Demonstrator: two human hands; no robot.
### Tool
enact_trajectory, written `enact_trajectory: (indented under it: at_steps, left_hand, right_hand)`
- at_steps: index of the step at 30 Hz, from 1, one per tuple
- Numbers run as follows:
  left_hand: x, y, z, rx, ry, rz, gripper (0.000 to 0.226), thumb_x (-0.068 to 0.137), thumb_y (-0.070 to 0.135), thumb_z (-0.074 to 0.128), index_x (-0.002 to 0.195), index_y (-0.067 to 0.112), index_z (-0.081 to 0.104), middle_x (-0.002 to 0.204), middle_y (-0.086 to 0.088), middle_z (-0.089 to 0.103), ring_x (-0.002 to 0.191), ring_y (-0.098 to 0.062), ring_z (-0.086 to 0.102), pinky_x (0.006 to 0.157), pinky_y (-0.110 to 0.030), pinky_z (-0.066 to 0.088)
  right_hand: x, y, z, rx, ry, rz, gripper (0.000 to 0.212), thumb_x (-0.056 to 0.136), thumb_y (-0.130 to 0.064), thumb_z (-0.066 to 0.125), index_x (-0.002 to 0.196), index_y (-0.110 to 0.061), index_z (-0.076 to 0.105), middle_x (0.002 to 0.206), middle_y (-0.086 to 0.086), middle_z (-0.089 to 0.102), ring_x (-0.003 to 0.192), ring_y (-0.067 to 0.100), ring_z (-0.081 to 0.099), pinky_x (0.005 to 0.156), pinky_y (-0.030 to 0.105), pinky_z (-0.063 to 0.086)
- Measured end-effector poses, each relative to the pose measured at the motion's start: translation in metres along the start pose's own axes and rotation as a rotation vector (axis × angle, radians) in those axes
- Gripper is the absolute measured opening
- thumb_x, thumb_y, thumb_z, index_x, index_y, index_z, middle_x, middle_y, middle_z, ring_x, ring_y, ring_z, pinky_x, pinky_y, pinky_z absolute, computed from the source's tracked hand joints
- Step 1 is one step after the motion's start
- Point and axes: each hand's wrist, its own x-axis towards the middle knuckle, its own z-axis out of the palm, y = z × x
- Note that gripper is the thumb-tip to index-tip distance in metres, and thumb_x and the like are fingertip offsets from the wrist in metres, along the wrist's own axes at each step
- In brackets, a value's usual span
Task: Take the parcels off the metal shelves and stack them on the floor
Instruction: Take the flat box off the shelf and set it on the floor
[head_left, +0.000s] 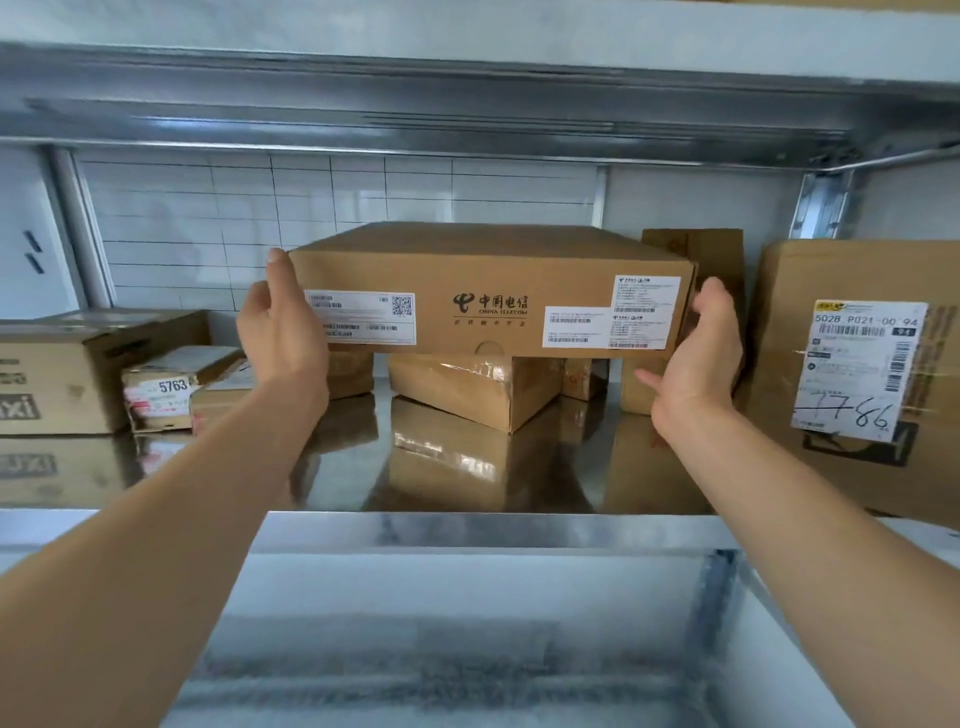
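Observation:
A wide flat brown China Telecom box (488, 291) with white labels rests on top of a smaller taped parcel (467, 389) on the shiny metal shelf (467, 530). My left hand (283, 327) presses against its left end, thumb up along the corner. My right hand (696, 353) cups its right end from the side and below. Both hands clasp the box between them.
To the left sit a large carton (62, 374), a small parcel marked 5763 (161, 389) and another small parcel (218, 400). On the right stand a tall parcel marked 1786 (857, 374) and an upright box (711, 270) behind. A metal shelf (467, 104) hangs close overhead.

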Motion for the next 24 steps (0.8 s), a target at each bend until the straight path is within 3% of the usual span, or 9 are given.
enact_trajectory:
  at_steps: [3, 6, 8, 12, 15, 17, 19, 22, 24]
  left_hand:
    - [-0.016, -0.006, -0.014, 0.032, 0.083, -0.039, 0.046, 0.095, 0.059, 0.036, 0.102, 0.019, 0.058, 0.092, 0.005, 0.058, 0.084, -0.011, 0.052, 0.077, -0.029, 0.038]
    - [-0.013, -0.021, -0.049, 0.025, 0.106, -0.195, 0.07, 0.076, 0.08, 0.035, 0.107, 0.025, 0.065, 0.11, 0.002, 0.067, 0.102, -0.025, 0.062, 0.095, -0.042, 0.045]
    - [-0.007, -0.031, -0.071, -0.029, 0.033, -0.289, 0.07, 0.071, 0.084, 0.04, 0.108, 0.03, 0.066, 0.112, 0.001, 0.07, 0.1, -0.026, 0.066, 0.093, -0.045, 0.049]
    - [-0.013, -0.038, -0.097, -0.209, -0.29, -0.44, 0.027, 0.093, 0.052, 0.05, 0.094, 0.032, 0.068, 0.087, 0.001, 0.076, 0.093, -0.028, 0.066, 0.092, -0.055, 0.046]
    - [-0.011, -0.041, -0.111, -0.255, -0.455, -0.423, 0.04, 0.097, 0.037, 0.043, 0.08, 0.029, 0.078, 0.083, -0.001, 0.076, 0.082, -0.028, 0.069, 0.09, -0.06, 0.044]
    - [-0.009, -0.046, -0.115, -0.267, -0.499, -0.412, 0.046, 0.097, 0.03, 0.04, 0.078, 0.028, 0.081, 0.087, -0.001, 0.076, 0.082, -0.026, 0.07, 0.086, -0.056, 0.047]
    - [-0.014, -0.048, -0.115, -0.302, -0.536, -0.388, 0.048, 0.098, 0.023, 0.036, 0.083, 0.027, 0.082, 0.089, 0.0, 0.076, 0.08, -0.022, 0.072, 0.079, -0.049, 0.054]
    - [-0.018, -0.05, -0.114, -0.299, -0.539, -0.365, 0.054, 0.095, 0.013, 0.031, 0.081, 0.026, 0.081, 0.084, 0.003, 0.074, 0.074, -0.016, 0.072, 0.067, -0.036, 0.058]
    - [-0.019, -0.049, -0.113, -0.278, -0.559, -0.362, 0.051, 0.093, 0.012, 0.031, 0.083, 0.024, 0.079, 0.084, 0.002, 0.073, 0.075, -0.018, 0.071, 0.064, -0.036, 0.058]
  right_hand:
    - [-0.006, 0.009, -0.013, 0.039, 0.054, 0.033, 0.05, 0.103, -0.059, 0.036, 0.102, -0.017, 0.064, 0.103, -0.003, 0.073, 0.099, 0.011, 0.064, 0.1, 0.051, 0.044]
    - [-0.009, 0.016, -0.028, 0.047, 0.078, 0.056, 0.053, 0.101, -0.063, 0.035, 0.074, -0.02, 0.049, 0.095, 0.006, 0.07, 0.098, 0.021, 0.067, 0.104, 0.055, 0.044]
    - [-0.011, 0.016, -0.034, 0.045, 0.019, 0.072, 0.055, 0.1, -0.064, 0.038, 0.072, -0.019, 0.051, 0.092, 0.007, 0.072, 0.099, 0.025, 0.07, 0.102, 0.054, 0.047]
    - [-0.015, 0.007, -0.033, 0.051, -0.31, 0.163, 0.049, 0.095, -0.063, 0.051, 0.08, -0.022, 0.073, 0.097, 0.007, 0.074, 0.097, 0.027, 0.071, 0.101, 0.048, 0.052]
    - [-0.011, -0.007, -0.036, 0.106, -0.495, 0.215, 0.052, 0.101, -0.049, 0.049, 0.066, -0.026, 0.08, 0.08, -0.003, 0.074, 0.077, 0.016, 0.071, 0.079, 0.034, 0.056]
    - [-0.005, -0.008, -0.042, 0.092, -0.521, 0.204, 0.051, 0.101, -0.041, 0.049, 0.061, -0.024, 0.076, 0.074, -0.003, 0.07, 0.072, 0.015, 0.067, 0.076, 0.033, 0.051]
    - [-0.003, -0.003, -0.052, 0.067, -0.519, 0.196, 0.05, 0.103, -0.04, 0.045, 0.066, -0.023, 0.075, 0.075, -0.002, 0.068, 0.07, 0.015, 0.066, 0.075, 0.034, 0.05]
    - [-0.002, 0.009, -0.064, 0.057, -0.516, 0.229, 0.047, 0.105, -0.047, 0.038, 0.095, -0.021, 0.074, 0.082, 0.001, 0.075, 0.072, 0.016, 0.073, 0.065, 0.032, 0.06]
    - [-0.003, 0.016, -0.071, 0.072, -0.498, 0.249, 0.034, 0.105, -0.036, 0.043, 0.11, -0.015, 0.069, 0.086, 0.003, 0.077, 0.074, 0.017, 0.075, 0.058, 0.031, 0.062]
